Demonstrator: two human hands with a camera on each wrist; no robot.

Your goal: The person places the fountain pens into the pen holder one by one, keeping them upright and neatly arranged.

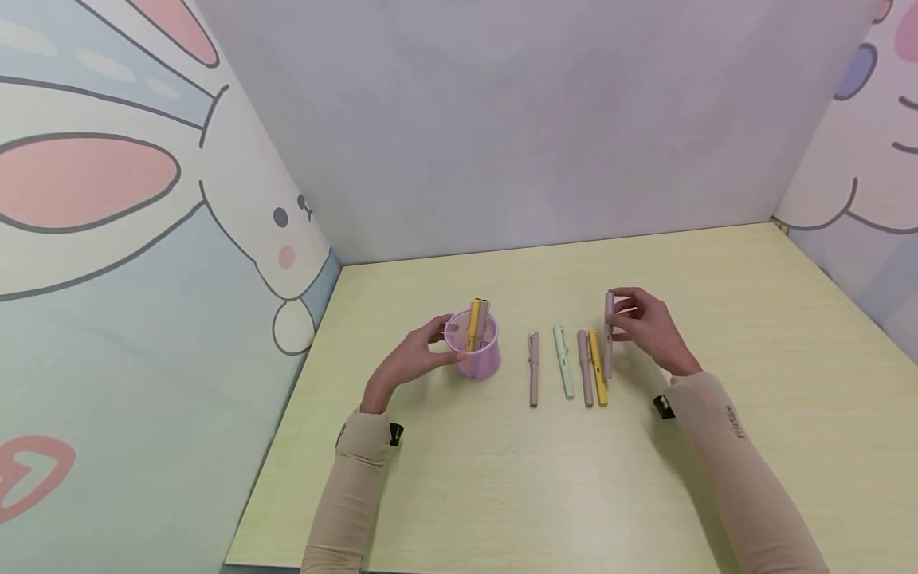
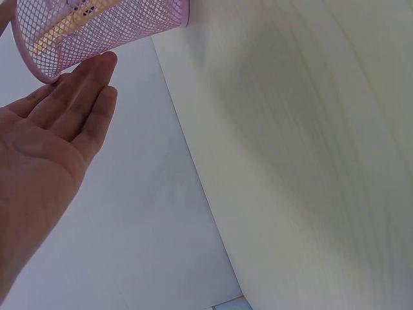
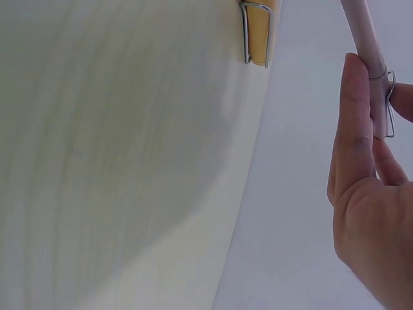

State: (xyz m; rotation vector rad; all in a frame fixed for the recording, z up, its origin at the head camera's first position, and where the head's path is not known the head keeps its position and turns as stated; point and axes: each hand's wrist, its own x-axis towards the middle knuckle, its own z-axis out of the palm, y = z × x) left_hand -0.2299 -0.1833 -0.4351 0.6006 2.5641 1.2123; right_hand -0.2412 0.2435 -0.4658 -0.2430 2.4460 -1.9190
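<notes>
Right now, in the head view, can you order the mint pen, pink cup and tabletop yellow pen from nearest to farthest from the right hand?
1. Tabletop yellow pen, just left of the right hand.
2. Mint pen, further left.
3. Pink cup, farthest left.

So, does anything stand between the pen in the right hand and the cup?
Yes: a yellow pen, a mauve pen, a green pen and another mauve pen lie on the table between. Lifted over them, the held pen should probably pass freely. Two pens are in the cup, with some room beside them.
</notes>
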